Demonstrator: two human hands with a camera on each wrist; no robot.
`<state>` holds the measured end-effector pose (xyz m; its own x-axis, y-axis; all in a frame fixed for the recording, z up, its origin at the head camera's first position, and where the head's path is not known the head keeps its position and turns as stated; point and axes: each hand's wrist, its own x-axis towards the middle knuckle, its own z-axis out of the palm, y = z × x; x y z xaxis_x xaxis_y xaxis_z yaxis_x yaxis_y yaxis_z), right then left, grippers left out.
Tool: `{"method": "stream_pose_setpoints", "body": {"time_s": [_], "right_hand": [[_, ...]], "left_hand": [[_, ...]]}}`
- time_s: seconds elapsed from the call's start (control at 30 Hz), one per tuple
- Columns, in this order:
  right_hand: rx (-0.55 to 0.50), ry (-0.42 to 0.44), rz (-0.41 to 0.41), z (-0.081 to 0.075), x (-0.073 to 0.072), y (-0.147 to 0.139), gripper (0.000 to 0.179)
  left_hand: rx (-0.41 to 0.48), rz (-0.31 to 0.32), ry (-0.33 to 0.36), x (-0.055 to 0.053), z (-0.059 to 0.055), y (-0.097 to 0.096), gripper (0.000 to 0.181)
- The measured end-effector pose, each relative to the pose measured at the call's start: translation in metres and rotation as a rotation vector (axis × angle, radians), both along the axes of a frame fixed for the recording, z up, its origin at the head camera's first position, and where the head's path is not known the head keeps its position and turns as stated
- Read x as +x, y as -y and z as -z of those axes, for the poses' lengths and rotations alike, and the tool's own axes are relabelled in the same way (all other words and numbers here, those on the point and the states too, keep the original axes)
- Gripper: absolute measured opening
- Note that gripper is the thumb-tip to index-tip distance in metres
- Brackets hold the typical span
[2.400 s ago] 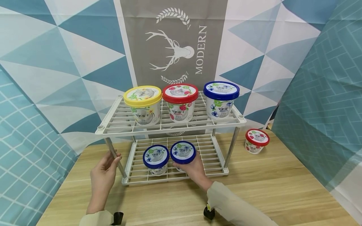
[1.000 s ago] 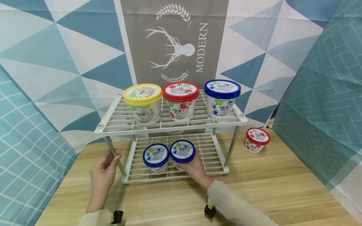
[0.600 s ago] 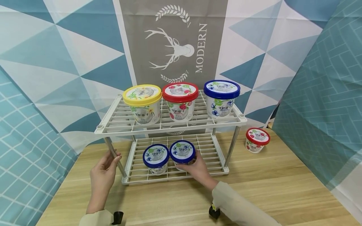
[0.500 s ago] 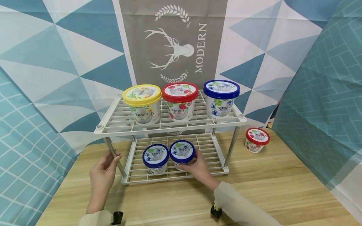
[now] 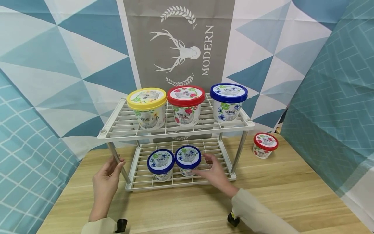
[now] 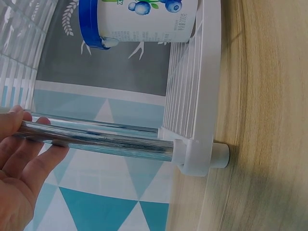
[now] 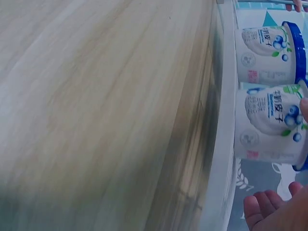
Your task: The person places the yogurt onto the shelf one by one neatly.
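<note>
Two blueberry yogurt tubs with blue lids stand side by side on the lower shelf [image 5: 137, 186] of a white two-tier rack. Beside the right-hand tub [image 5: 188, 158], my right hand [image 5: 215, 174] has its fingers spread, thumb near the tub's front and fingertips off its side. The right wrist view shows that tub [image 7: 269, 122] with a gap between it and the fingers [image 7: 264, 204]. The left-hand tub [image 5: 160, 162] sits close against its neighbour. My left hand [image 5: 106, 182] holds the rack's front-left metal post [image 6: 110, 142] between thumb and fingers.
On the upper shelf [image 5: 175, 134] stand larger tubs: a yellow-lidded one [image 5: 150, 118], a red-lidded one [image 5: 187, 115] and a blue-lidded one [image 5: 226, 110]. A small red-lidded tub [image 5: 263, 151] sits on the wooden table [image 5: 175, 211], right of the rack. Patterned cloth [image 5: 257, 39] hangs behind.
My right hand has let go of the right-hand blue-lidded tub and drawn away to the right, its fingers spreading. The tub stays on the lower shelf. My left hand has kept its place on the post.
</note>
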<state>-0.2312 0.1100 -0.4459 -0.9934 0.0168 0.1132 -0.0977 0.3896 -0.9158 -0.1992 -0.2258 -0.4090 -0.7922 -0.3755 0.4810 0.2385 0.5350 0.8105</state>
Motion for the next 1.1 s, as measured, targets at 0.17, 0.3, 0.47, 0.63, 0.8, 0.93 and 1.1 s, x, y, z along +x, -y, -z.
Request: {"method": "stream_pose_setpoints", "body": {"time_s": [0.17,0.3,0.47,0.63,0.8,0.93,1.1], "right_hand": [[0.003,-0.009,0.019,-0.003,0.002,-0.01,0.077],[-0.001,-0.051,0.03,-0.004,0.006,-0.016,0.063],[0.0,-0.083,0.084,-0.007,0.011,-0.022,0.042],[0.006,-0.066,0.123,-0.01,0.015,-0.028,0.035],[0.003,-0.061,0.142,-0.012,0.017,-0.034,0.032],[0.027,-0.041,0.154,-0.014,0.02,-0.04,0.035],[0.03,-0.03,0.174,-0.017,0.024,-0.048,0.034]], "left_hand": [[0.001,0.002,-0.005,0.0,0.0,0.0,0.027],[-0.002,0.001,-0.004,0.0,0.0,0.0,0.027],[0.002,0.001,-0.001,0.001,0.0,-0.001,0.027],[-0.002,-0.001,-0.011,0.001,0.0,-0.001,0.027],[-0.005,-0.004,-0.01,0.001,0.0,-0.001,0.027],[-0.005,-0.005,-0.006,0.001,-0.001,-0.002,0.027],[-0.005,-0.001,-0.006,0.001,-0.001,-0.002,0.027]]}}
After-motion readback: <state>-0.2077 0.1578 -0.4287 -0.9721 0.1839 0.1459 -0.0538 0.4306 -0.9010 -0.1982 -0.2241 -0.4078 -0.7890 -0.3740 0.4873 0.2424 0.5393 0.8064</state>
